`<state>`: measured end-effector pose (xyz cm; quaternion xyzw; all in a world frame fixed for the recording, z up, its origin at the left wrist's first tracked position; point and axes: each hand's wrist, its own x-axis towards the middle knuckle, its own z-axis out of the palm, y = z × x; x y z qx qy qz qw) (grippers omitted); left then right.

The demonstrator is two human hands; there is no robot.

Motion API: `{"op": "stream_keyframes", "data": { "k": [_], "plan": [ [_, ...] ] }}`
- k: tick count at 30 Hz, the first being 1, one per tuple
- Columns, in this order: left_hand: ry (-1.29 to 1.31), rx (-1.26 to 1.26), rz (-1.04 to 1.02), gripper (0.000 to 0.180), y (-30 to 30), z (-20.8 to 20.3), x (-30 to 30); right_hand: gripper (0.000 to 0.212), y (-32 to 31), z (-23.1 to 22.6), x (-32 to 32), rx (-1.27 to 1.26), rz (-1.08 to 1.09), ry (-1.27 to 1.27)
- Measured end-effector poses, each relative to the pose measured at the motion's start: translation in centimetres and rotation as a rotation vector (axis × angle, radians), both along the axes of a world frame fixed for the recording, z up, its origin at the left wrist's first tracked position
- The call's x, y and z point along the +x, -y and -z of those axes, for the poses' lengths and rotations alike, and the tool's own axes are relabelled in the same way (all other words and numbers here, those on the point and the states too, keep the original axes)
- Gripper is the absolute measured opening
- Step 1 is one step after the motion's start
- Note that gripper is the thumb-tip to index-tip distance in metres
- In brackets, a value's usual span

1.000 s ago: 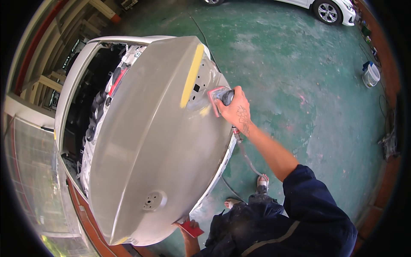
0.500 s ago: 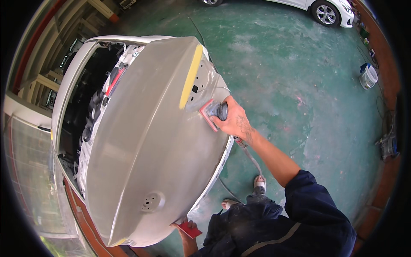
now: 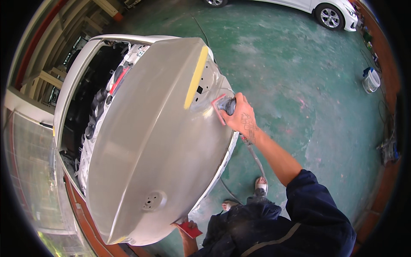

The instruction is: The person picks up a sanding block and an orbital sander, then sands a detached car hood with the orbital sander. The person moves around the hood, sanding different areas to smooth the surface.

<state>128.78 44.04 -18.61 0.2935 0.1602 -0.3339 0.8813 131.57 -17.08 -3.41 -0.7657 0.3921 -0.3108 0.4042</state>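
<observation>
A power sander [image 3: 227,106] with a black round top and a red-edged pad is in the grip of my right hand [image 3: 241,116]. Its pad lies against the grey car body panel [image 3: 141,128], just below a strip of yellow tape [image 3: 196,77] and close to the panel's right edge. From the sander's handle a grey hose [image 3: 256,159] runs down toward my feet. At the panel's near edge, my left hand [image 3: 187,229] holds a flat red sheet or pad [image 3: 191,230], its fingertips touching or very near the panel.
Beyond the panel lies an open bay [image 3: 87,94] of the white car body with dark parts inside. A white car [image 3: 295,5] stands at the back, and a white bucket [image 3: 371,81] by the right wall. The green floor [image 3: 291,85] shows dusty patches.
The sander and my right hand have moved a little to the right and slightly up, closer to the panel's edge. My left hand stays where it was. The whole view has shifted slightly.
</observation>
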Motion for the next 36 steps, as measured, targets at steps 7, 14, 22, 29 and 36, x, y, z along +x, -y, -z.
{"op": "stream_keyframes", "data": {
  "k": [7,14,22,29,36],
  "plan": [
    [-0.013,0.0,-0.018,0.05,0.2,-0.7,-0.2,0.059,0.5,-1.0,-0.3,0.064,-0.007,-0.086],
    [-0.034,-0.013,-0.023,0.054,-0.6,0.4,0.0,0.061,-0.1,0.0,-1.1,0.013,-0.067,-0.138],
    [-0.023,-0.016,-0.011,0.059,-0.6,0.5,-0.1,0.061,0.4,-1.0,0.7,-0.029,-0.011,-0.045],
    [-0.032,0.0,0.0,0.06,-0.6,0.5,0.1,0.057,1.2,-1.0,1.4,0.028,0.006,0.033],
    [-0.029,-0.023,-0.021,0.065,-0.7,1.1,0.3,0.057,1.9,-3.0,3.4,0.009,0.027,0.068]
  ]
}}
